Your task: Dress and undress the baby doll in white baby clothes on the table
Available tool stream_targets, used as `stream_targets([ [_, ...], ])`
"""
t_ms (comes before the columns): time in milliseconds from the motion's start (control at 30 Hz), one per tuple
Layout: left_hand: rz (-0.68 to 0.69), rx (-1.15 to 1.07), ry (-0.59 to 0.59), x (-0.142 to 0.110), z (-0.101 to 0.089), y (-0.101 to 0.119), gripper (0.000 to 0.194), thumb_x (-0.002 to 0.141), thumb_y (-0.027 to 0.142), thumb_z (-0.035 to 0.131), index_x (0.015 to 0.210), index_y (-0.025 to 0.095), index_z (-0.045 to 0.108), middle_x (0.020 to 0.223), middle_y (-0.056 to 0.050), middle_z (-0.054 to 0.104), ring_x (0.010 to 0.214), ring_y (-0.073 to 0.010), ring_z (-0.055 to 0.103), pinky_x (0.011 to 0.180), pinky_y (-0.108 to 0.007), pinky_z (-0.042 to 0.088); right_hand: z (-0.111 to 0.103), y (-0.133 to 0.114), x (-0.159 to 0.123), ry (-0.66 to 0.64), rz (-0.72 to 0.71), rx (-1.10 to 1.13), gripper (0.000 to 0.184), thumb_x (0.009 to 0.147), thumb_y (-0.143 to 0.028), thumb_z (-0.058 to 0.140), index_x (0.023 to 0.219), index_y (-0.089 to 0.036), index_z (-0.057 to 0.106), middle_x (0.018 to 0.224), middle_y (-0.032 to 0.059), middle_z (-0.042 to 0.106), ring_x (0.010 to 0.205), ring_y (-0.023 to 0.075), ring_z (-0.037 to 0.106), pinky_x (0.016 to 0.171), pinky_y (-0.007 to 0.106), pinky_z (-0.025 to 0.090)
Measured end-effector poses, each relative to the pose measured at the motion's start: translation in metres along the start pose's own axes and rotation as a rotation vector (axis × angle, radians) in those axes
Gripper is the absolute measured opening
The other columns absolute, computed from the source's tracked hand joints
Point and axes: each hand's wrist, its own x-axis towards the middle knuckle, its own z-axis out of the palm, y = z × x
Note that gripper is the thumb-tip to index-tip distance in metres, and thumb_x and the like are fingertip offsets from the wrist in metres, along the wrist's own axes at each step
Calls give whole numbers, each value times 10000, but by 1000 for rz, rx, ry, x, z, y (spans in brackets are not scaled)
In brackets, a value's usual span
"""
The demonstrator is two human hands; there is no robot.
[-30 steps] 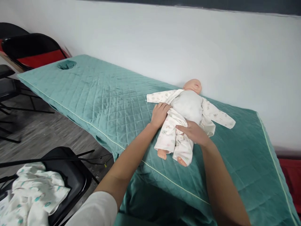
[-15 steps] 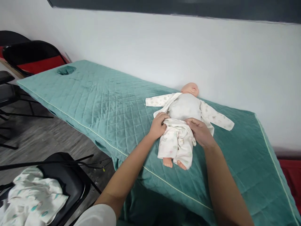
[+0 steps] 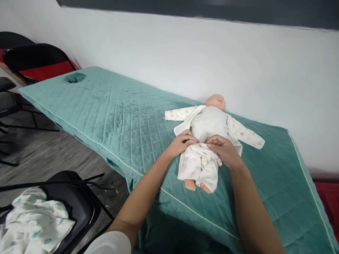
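A baby doll (image 3: 209,123) lies on its back on a green quilted bed cover (image 3: 127,106), its head toward the wall. It wears a printed white jacket (image 3: 245,132), spread open at the front with both sleeves out to the sides. Printed white pants (image 3: 192,164) cover its legs, and both bare feet stick out below the cuffs. My left hand (image 3: 182,143) is closed on the waistband at the left side. On the right side of the waistband, my right hand (image 3: 222,149) pinches the cloth between thumb and fingers. The fabric is bunched between the two hands.
At lower left, a crumpled white cloth with green prints (image 3: 37,222) lies on a black chair (image 3: 76,197). Folding chairs with black and red backs (image 3: 39,63) stand by the bed's far left end. A white wall (image 3: 159,49) runs behind the bed.
Both hands moved up to the waistband from the side and leg of the pants. The waistband is then lowered slightly as the hands come closer together. The doll stays on its back.
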Motion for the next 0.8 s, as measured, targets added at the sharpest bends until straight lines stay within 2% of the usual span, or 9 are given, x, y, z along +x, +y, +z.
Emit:
stream_targets([
  [133, 55, 63, -24, -2, 0, 0, 256, 801, 446, 742, 895, 212, 782, 939, -56, 563, 950, -190, 569, 898, -344, 455, 2, 0, 1, 17, 2, -33, 295, 747, -448, 781, 829, -192, 659, 770, -4, 633, 680, 118, 527, 631, 246, 401],
  [267, 56, 64, -1, -3, 1, 1, 243, 862, 420, 680, 851, 196, 773, 946, -67, 586, 948, -186, 580, 917, -346, 453, 8, -5, 0, 9, -4, -71, 303, 749, -460, 773, 830, -194, 655, 779, 3, 651, 708, 129, 547, 661, 257, 419],
  [367, 57, 22, 55, -2, 2, 0, 246, 879, 408, 660, 857, 183, 756, 926, -69, 624, 913, -182, 594, 884, -330, 455, 10, -7, 0, -18, 4, -73, 304, 749, -455, 774, 869, -201, 658, 811, 10, 665, 748, 140, 568, 692, 264, 432],
  [467, 12, -38, 149, 0, 3, -4, 256, 872, 414, 660, 845, 167, 721, 882, -55, 642, 858, -171, 588, 817, -298, 451, 6, -5, -1, -31, 23, 2, 322, 740, -449, 782, 908, -213, 642, 793, -2, 648, 693, 130, 555, 648, 256, 416],
  [533, -56, -94, 212, 2, 2, -7, 265, 856, 422, 670, 826, 160, 699, 847, -35, 633, 815, -154, 568, 772, -275, 441, -1, -2, -1, 25, 17, 71, 358, 715, -473, 785, 904, -224, 610, 704, -23, 595, 602, 123, 510, 591, 258, 391],
  [667, -167, -227, 326, 4, 1, -13, 252, 814, 406, 698, 800, 155, 683, 801, -7, 620, 757, -129, 530, 719, -246, 424, -24, 2, 0, 236, 4, 137, 416, 686, -553, 743, 874, -256, 520, 588, -49, 439, 494, 129, 400, 499, 271, 335],
  [800, -218, -267, 426, 7, 2, -18, 233, 786, 383, 703, 797, 151, 684, 799, -7, 644, 745, -129, 537, 711, -241, 429, -42, 9, 7, 394, -72, 226, 407, 709, -557, 698, 779, -261, 427, 644, -18, 484, 573, 165, 485, 539, 302, 396],
])
